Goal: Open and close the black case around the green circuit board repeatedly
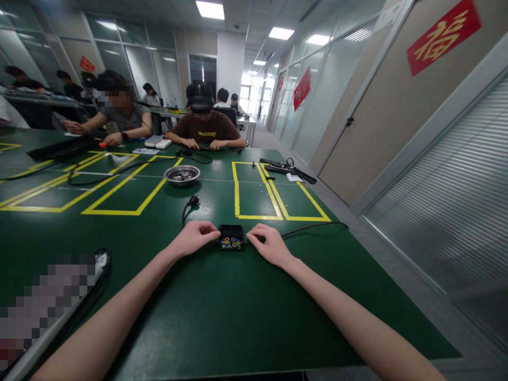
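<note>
A small black box with coloured parts showing inside, an opened power strip point(231, 237), lies on the green table point(222, 317) in front of me. My left hand point(194, 237) grips its left end with curled fingers. My right hand point(270, 244) grips its right end the same way. A black cable point(313, 226) runs from the right side across the table. A black plug point(192, 201) on a short lead lies just behind the box.
A metal bowl point(182, 174) stands further back, between yellow tape rectangles point(254, 216). Black tools point(288, 169) lie at the far right. Two people point(206, 127) sit working at the far edge. The table's right edge drops to a grey floor.
</note>
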`<state>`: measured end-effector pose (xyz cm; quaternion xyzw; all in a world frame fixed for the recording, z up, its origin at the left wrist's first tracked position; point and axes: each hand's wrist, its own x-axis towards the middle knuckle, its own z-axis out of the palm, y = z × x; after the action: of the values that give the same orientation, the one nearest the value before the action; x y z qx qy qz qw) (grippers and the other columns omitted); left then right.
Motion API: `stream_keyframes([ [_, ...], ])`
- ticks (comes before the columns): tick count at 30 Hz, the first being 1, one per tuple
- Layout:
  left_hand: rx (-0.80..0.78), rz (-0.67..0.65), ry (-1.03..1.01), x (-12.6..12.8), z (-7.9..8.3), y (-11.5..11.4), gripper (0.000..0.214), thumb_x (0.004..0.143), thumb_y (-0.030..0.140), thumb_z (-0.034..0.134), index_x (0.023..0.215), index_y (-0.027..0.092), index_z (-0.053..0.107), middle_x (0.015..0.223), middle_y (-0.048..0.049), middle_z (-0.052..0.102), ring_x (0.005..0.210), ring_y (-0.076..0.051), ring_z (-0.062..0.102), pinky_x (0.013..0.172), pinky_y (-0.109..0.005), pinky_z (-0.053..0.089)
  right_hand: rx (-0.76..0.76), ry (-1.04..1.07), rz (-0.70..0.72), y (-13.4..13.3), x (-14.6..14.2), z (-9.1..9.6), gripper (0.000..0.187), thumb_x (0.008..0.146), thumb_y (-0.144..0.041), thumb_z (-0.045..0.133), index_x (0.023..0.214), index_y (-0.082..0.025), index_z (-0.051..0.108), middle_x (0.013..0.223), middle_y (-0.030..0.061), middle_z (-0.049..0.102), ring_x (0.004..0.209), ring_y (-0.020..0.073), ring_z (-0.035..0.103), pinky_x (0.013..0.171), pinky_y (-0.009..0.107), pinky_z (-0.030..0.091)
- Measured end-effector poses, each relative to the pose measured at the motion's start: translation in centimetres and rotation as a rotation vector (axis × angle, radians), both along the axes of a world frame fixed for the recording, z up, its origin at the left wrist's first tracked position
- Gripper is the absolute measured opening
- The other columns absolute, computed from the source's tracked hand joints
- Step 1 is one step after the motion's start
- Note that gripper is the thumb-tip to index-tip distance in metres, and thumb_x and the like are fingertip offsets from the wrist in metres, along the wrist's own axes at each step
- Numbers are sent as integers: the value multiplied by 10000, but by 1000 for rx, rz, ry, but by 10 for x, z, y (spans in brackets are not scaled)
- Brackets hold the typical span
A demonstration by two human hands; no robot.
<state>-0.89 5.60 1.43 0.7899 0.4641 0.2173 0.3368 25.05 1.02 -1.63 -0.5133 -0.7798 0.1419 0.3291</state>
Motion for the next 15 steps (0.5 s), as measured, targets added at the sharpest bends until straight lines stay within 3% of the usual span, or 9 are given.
stream_keyframes([
  [3,100,148,8,7,-4,0,357,862,422,578,984,146,768,991,-95,762,877,-249,669,819,-345,493,-39,78,-72,6,-1,-6,200,933,-162,580,958,-186,776,931,67,715,770,175,639,716,301,497],
  [5,121,179,44,11,-9,0,353,864,387,574,1023,144,775,1030,-107,764,910,-266,675,846,-366,497,-56,101,-66,9,-2,-9,208,927,-173,585,1007,-187,776,954,71,718,798,179,644,729,303,501],
  [10,-95,215,-86,16,-13,1,286,807,304,635,999,147,779,949,-78,792,895,-250,724,838,-329,532,-131,211,-97,14,-6,-11,194,881,-225,626,984,-168,781,826,49,723,716,173,626,672,295,489],
  [15,-193,272,-220,16,-10,2,197,721,258,714,877,158,781,815,-57,787,816,-237,733,790,-319,546,-200,429,-102,16,-10,-13,202,813,-222,663,970,-150,767,837,55,760,737,178,665,674,290,505],
])
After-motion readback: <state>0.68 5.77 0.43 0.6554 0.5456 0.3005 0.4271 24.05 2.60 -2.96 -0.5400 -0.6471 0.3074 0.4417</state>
